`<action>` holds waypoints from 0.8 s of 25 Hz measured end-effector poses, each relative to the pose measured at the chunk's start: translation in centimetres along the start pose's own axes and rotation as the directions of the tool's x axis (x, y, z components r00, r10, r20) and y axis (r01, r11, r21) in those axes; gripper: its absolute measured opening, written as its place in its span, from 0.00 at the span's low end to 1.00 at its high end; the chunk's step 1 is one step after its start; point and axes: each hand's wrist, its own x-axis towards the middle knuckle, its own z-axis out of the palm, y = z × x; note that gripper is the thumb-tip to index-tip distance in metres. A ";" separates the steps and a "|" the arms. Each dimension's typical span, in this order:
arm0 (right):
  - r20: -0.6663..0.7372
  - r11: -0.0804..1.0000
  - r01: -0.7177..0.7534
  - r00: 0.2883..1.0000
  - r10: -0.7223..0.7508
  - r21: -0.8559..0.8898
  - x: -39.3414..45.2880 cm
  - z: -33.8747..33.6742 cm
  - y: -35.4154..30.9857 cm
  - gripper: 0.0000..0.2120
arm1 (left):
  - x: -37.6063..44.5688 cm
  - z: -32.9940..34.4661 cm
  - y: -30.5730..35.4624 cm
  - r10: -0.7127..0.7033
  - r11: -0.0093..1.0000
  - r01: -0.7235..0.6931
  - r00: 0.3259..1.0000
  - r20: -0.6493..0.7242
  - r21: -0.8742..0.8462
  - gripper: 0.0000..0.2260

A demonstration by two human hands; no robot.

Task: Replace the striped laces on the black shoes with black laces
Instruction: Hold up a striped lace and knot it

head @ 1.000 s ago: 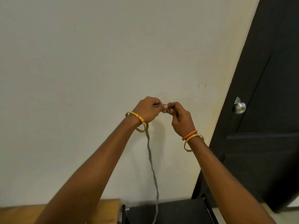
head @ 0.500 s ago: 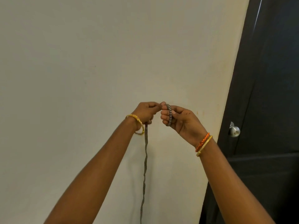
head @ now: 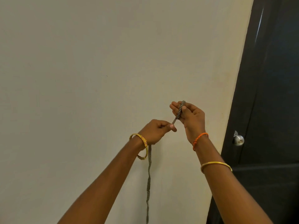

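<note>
A striped black-and-white lace (head: 179, 111) is held up in front of a pale wall. My right hand (head: 190, 118) has the lace wound over its fingers, with the thumb pressing it against them. My left hand (head: 154, 130), lower and to the left, pinches the lace between thumb and fingers. From the left hand the rest of the lace (head: 148, 183) hangs straight down and leaves the frame at the bottom. No shoes and no black laces are in view.
A plain cream wall (head: 97, 78) fills most of the view. A dark door (head: 271, 110) with a round silver knob (head: 238, 140) stands at the right.
The two hands have drawn apart: the right rose and opened its fingers with the lace over them, the left dropped down-left. The view tilted up, so the dark box below is gone.
</note>
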 end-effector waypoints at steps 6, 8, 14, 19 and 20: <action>0.280 0.733 0.206 0.960 -0.022 -0.648 -1.9 0.2 2.2 0.11 | 0.9 -4.0 0.8 0.146 0.972 -0.122 0.983 -0.107 0.201 0.12; 0.324 0.788 0.142 0.943 0.076 -0.599 -2.6 0.2 2.0 0.13 | 1.4 -4.9 0.3 0.151 0.975 -0.126 0.980 -0.129 0.182 0.11; 0.289 0.974 -0.148 0.938 0.192 -0.170 -3.8 1.6 1.7 0.14 | 0.9 -4.0 -3.5 -0.036 0.946 0.007 0.996 -0.084 -0.323 0.10; 0.135 0.959 -0.193 0.977 0.168 0.208 -2.9 2.6 2.5 0.12 | -0.2 -1.8 -5.4 -0.121 0.906 0.159 0.986 0.119 -0.392 0.10; 0.088 0.958 -0.168 0.985 0.151 0.233 -2.5 2.6 2.7 0.11 | -0.4 -1.6 -5.2 -0.106 0.940 0.143 0.985 0.135 -0.310 0.11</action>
